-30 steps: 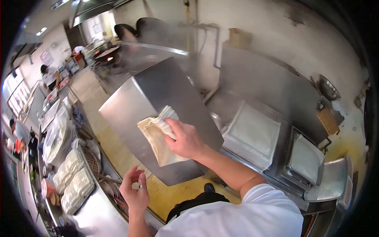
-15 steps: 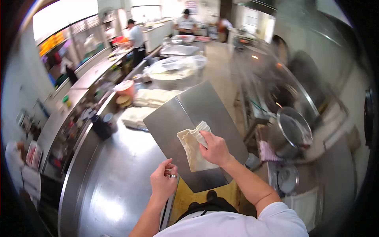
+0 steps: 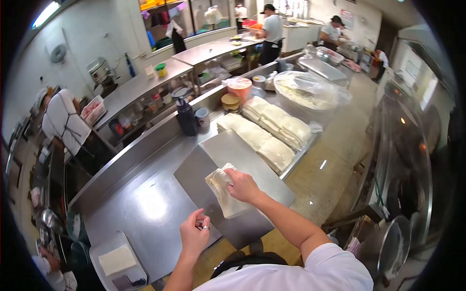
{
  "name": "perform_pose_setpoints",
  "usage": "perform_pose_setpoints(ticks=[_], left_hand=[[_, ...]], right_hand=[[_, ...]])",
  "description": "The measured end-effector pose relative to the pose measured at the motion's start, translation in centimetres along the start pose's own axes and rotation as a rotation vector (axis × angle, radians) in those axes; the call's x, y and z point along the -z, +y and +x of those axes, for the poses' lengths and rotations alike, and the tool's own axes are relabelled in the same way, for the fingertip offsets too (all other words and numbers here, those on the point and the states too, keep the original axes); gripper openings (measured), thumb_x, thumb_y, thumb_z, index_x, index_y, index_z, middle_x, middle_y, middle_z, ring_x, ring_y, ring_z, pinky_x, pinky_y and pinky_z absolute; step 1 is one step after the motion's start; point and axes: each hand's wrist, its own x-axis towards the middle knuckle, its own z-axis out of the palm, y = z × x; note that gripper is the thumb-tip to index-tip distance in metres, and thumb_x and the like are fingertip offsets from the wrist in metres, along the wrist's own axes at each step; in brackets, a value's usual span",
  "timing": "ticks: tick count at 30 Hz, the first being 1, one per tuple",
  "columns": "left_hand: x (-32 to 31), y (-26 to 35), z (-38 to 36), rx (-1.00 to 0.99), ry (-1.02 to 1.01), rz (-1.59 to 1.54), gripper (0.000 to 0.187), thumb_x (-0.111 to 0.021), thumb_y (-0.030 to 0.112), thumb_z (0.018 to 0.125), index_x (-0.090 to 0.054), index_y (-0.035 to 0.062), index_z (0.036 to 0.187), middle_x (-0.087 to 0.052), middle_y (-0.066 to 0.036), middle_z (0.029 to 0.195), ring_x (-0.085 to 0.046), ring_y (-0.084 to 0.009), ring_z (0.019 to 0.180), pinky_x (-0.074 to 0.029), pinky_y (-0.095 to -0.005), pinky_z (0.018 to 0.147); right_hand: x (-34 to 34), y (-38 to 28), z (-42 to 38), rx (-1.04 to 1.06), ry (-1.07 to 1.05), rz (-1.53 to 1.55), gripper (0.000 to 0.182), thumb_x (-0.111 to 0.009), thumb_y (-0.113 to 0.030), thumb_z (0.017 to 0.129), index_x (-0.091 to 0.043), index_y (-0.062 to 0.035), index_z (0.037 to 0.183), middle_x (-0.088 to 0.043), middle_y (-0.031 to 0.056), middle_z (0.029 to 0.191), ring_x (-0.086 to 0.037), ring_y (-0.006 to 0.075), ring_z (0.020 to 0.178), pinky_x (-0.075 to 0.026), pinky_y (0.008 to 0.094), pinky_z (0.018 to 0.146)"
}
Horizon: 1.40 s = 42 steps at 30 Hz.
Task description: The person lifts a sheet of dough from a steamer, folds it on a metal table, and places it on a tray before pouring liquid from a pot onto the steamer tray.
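Note:
My right hand [image 3: 241,185] pinches the upper edge of a folded stack of thin cream-coloured sheets [image 3: 227,200], which hangs over a bent metal plate [image 3: 252,162]. The plate lies tilted across the steel table [image 3: 141,179], near its front edge. Left of the sheets, my left hand [image 3: 195,231] hovers with curled fingers and a ring on one of them; whether anything is between its fingertips cannot be made out. Stacks of similar pale sheets [image 3: 257,138] lie on the table beyond the plate.
A dark bottle [image 3: 186,118] and a mug [image 3: 202,120] stand along the table's back ledge. A tray [image 3: 118,262] with a pale sheet is at the lower left. A large pot [image 3: 388,247] stands at the right. Several people are further off, one [image 3: 68,123] at the left.
The view has swung left, so the tray and the person at the left now show. The metal plate now appears over the table, and my right hand still holds the sheets.

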Motion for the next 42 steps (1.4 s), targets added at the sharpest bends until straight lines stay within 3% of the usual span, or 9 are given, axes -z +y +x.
perform_pose_setpoints(ticks=[4,12,22,25,28,31,37,40,42], left_hand=[[-1.0,-0.9,-1.0,0.108,0.059,0.048,0.032,-0.073,0.003,0.092,-0.069,-0.0034,0.123,-0.077,-0.013,0.092,-0.07,-0.0154,0.066,-0.054,-0.0302,0.06],[-3.4,-0.1,-1.9,0.199,0.094,0.085,0.033,-0.074,0.008,0.092,-0.069,-0.0022,0.124,-0.078,-0.014,0.094,-0.072,-0.0175,0.068,-0.055,-0.0329,0.061],[-5.5,-0.1,-0.5,0.256,0.039,0.058,0.034,-0.073,0.008,0.093,-0.068,-0.0013,0.125,-0.078,-0.012,0.095,-0.072,-0.016,0.07,-0.055,-0.0324,0.064],[-6.4,-0.5,0.8,0.208,-0.024,0.041,0.035,-0.074,0.008,0.093,-0.068,-0.0017,0.126,-0.078,-0.012,0.096,-0.072,-0.0161,0.071,-0.056,-0.0325,0.065],[-7.6,-1.5,1.6,0.168,-0.13,-0.055,0.035,-0.073,0.005,0.094,-0.067,-0.0024,0.127,-0.076,-0.01,0.093,-0.066,-0.0097,0.071,-0.054,-0.0273,0.065],[-8.1,-3.0,2.2,0.103,-0.29,-0.03,0.039,-0.076,0.01,0.092,-0.067,0.0005,0.129,-0.079,-0.013,0.1,-0.075,-0.0184,0.077,-0.059,-0.0339,0.071],[-7.6,-4.0,2.8,-0.02,-0.587,-0.017,0.042,-0.075,0.017,0.093,-0.066,0.0019,0.131,-0.079,-0.013,0.104,-0.077,-0.0236,0.082,-0.06,-0.0361,0.077],[-6.7,-4.2,2.8,-0.151,-0.718,-0.005,0.041,-0.076,0.012,0.093,-0.066,-0.0007,0.131,-0.078,-0.014,0.1,-0.076,-0.0197,0.082,-0.06,-0.0337,0.075],[-6.6,-4.8,2.7,-0.151,-0.826,-0.039,0.042,-0.076,0.015,0.093,-0.065,0.0002,0.131,-0.078,-0.015,0.103,-0.077,-0.0237,0.085,-0.06,-0.0359,0.078]], right_hand=[[-3.0,2.3,1.8,-0.07,-0.125,0.056,0.045,-0.069,-0.014,0.084,-0.057,-0.0034,0.126,-0.072,0.027,0.097,-0.07,0.0469,0.092,-0.057,0.0546,0.083],[-5.5,5.2,4.3,-0.2,-0.256,0.123,0.044,-0.07,-0.015,0.083,-0.059,-0.0022,0.124,-0.072,0.0287,0.1,-0.069,0.0491,0.099,-0.055,0.0552,0.088],[-6.3,7.3,6.8,-0.208,-0.253,0.003,0.045,-0.073,-0.025,0.086,-0.06,-0.0016,0.122,-0.071,0.0254,0.106,-0.07,0.046,0.099,-0.057,0.0545,0.085],[-2.3,4.2,5.3,-0.295,-0.217,-0.077,0.049,-0.075,-0.032,0.088,-0.06,-0.001,0.123,-0.064,0.0227,0.114,-0.069,0.0455,0.099,-0.058,0.0529,0.085],[0.3,2.6,1.4,-0.29,-0.051,-0.046,0.051,-0.074,-0.033,0.089,-0.06,-0.0014,0.127,-0.062,0.023,0.118,-0.068,0.0435,0.104,-0.057,0.0516,0.088],[3.0,0.7,-3.5,-0.345,-0.061,0.032,0.057,-0.074,-0.036,0.09,-0.062,-0.0021,0.134,-0.063,0.0238,0.117,-0.066,0.0433,0.107,-0.055,0.0503,0.091],[3.5,-2.7,-13.3,-0.471,0.0,0.019,0.055,-0.076,-0.034,0.088,-0.065,-0.0034,0.132,-0.064,0.0218,0.117,-0.067,0.0409,0.105,-0.056,0.0486,0.091],[1.9,-5.1,-17.0,-0.565,0.113,-0.029,0.056,-0.077,-0.034,0.087,-0.065,-0.003,0.132,-0.064,0.0194,0.114,-0.068,0.0377,0.101,-0.057,0.0465,0.088],[1.7,-7.8,-18.4,-0.723,0.107,-0.012,0.054,-0.076,-0.032,0.088,-0.066,-0.0032,0.132,-0.063,0.0211,0.12,-0.067,0.0401,0.106,-0.055,0.047,0.092]])
